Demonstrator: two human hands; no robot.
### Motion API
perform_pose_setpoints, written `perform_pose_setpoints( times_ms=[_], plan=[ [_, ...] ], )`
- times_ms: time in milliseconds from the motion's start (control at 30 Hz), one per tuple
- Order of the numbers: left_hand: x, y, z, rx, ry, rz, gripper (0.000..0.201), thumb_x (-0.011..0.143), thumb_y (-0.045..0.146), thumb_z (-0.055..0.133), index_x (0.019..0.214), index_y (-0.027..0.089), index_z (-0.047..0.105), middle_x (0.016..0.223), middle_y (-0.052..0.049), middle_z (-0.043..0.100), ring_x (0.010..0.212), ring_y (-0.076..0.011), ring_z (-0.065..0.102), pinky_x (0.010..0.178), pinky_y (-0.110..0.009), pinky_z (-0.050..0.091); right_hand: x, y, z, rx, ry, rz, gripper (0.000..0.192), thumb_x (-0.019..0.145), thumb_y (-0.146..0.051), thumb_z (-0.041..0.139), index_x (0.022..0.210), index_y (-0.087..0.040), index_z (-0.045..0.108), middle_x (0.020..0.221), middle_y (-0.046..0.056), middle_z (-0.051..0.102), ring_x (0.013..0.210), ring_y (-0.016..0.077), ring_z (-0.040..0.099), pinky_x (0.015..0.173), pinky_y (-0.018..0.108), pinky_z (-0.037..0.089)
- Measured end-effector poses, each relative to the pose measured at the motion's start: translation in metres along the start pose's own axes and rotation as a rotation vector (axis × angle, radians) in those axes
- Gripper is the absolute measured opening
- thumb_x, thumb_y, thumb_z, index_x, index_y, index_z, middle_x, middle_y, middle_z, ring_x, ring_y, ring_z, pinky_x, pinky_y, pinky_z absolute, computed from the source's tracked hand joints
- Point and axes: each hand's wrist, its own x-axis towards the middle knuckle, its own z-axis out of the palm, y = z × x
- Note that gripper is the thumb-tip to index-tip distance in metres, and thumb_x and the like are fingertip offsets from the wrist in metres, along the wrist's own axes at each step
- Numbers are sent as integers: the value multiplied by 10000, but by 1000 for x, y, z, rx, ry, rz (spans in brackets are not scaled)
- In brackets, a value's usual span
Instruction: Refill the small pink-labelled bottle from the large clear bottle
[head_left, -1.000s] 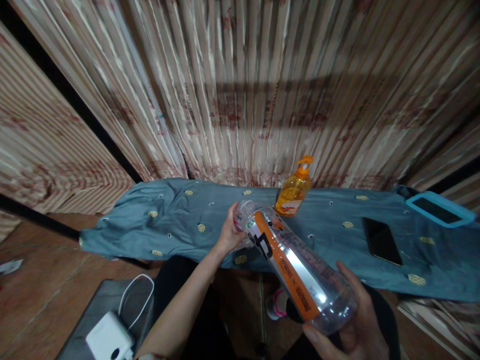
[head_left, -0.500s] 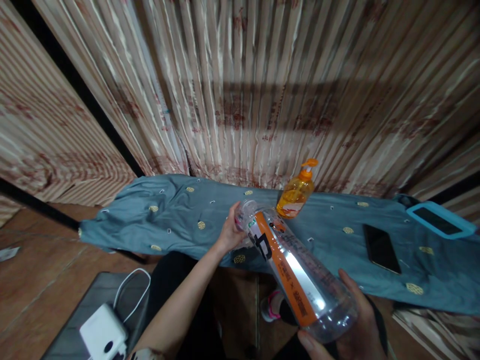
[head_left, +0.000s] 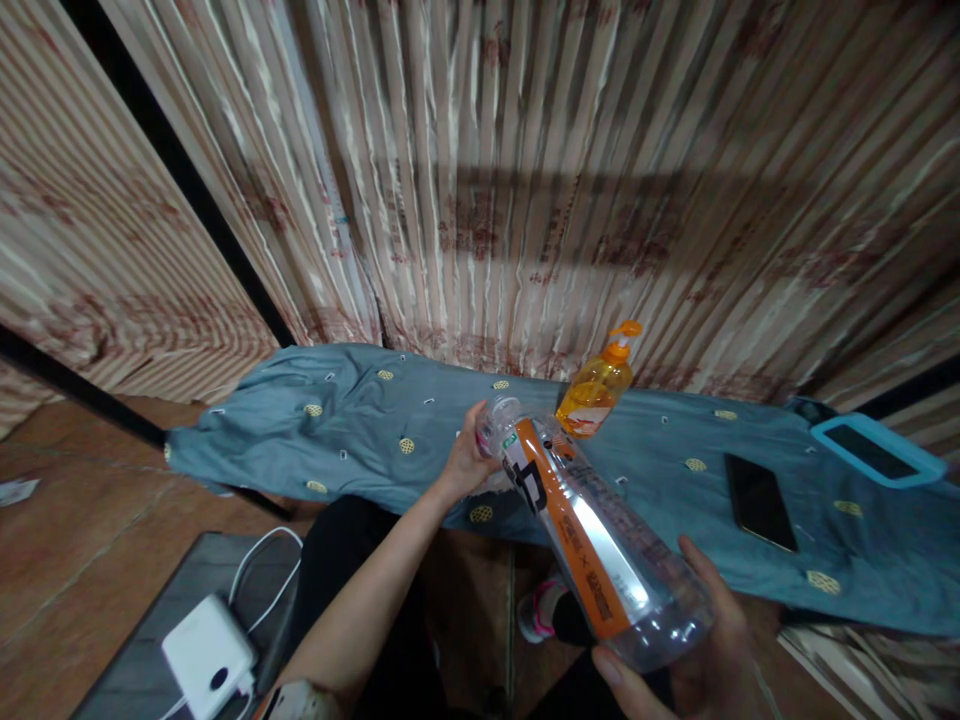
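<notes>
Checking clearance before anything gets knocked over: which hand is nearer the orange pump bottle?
Left. The left hand grips the clear bottle at its neck, just left of the pump bottle; the right hand holds the base, farther away.

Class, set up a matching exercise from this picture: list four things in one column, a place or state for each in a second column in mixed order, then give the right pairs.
Things:
1. clear bottle
2. pump bottle
3. black phone
4. white charger

Places or states:
A. lying flat on the blue cloth, to the right
B. held tilted, left hand at its neck, right hand under its base
C. low at the left, with a white cable
D. standing upright at the back of the cloth

Pairs: 1-B, 2-D, 3-A, 4-C
</notes>
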Motion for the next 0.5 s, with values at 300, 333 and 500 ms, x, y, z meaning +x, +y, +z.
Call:
perform_pose_setpoints(
  times_ms=[300,333,500],
  plan=[
    [0,-3,1,19,8,18,1017,578,245,910,1461,224,405,1321,-120,682,1220,-296,675,1143,-493,502,1,-6,1,48,1,32,999,792,-608,814,1600,-240,356,1347,168,650,1096,357,746,861,450,662],
    [0,-3,1,20,7,22,1012,580,235,905,1461,225,408,1326,-121,681,1222,-295,674,1144,-489,503,1,-6,1,50,4,31,997,794,-613,812,1599,-240,357,1356,170,643,1093,353,746,856,442,663],
    [1,-6,1,24,16,20,978,583,219,891,1448,215,433,1401,-147,633,1286,-318,639,1186,-526,459,1,-6,2,48,17,-9,999,790,-627,820,1596,-243,372,1324,160,654,1064,337,751,838,422,660]
  ],
)
